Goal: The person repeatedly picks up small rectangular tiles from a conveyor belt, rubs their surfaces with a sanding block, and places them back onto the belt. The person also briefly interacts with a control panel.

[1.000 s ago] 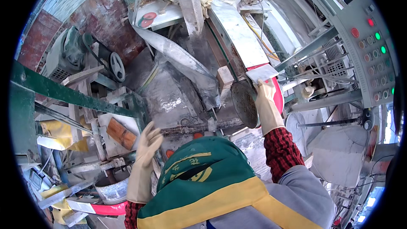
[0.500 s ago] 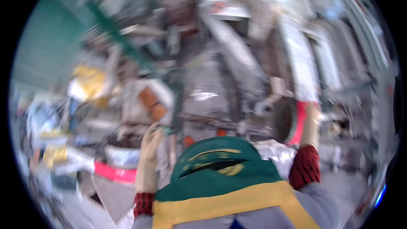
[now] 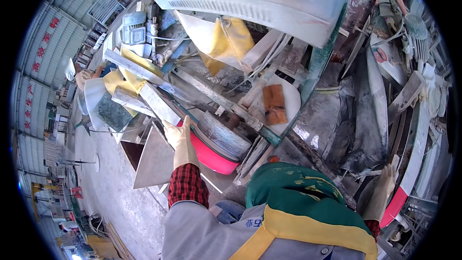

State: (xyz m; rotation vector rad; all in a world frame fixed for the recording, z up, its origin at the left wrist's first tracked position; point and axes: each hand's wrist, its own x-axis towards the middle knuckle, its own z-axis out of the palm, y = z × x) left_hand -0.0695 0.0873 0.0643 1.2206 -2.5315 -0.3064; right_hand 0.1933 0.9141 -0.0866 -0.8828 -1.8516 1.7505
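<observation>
My left hand (image 3: pixel 178 137), in a cream glove, has its fingers curled over the edge of a wide belt (image 3: pixel 213 158), pink here and white farther along. The belt passes round a dusty grey wheel (image 3: pixel 224 135) to the right of that hand. At the far right, my right hand (image 3: pixel 383 188), also gloved, is held up with its fingers stretched out. It is close beside another white and pink stretch of belt; whether it touches is unclear. A brown block (image 3: pixel 274 104) lies on a white round piece beyond the wheel.
A grey control box (image 3: pixel 255 0) with red buttons overhangs the far side. Green frame bars (image 3: pixel 313 86) run down from it. Yellow cloth (image 3: pixel 231 38) hangs beneath. A grey board (image 3: pixel 156 159) leans below the left hand. A dark cloth-like sheet (image 3: pixel 363 120) hangs at right.
My view has swung left, bringing the control box and the hall into sight. The left hand now sits on the belt by the wheel. Blur in the earlier frame hides finer differences.
</observation>
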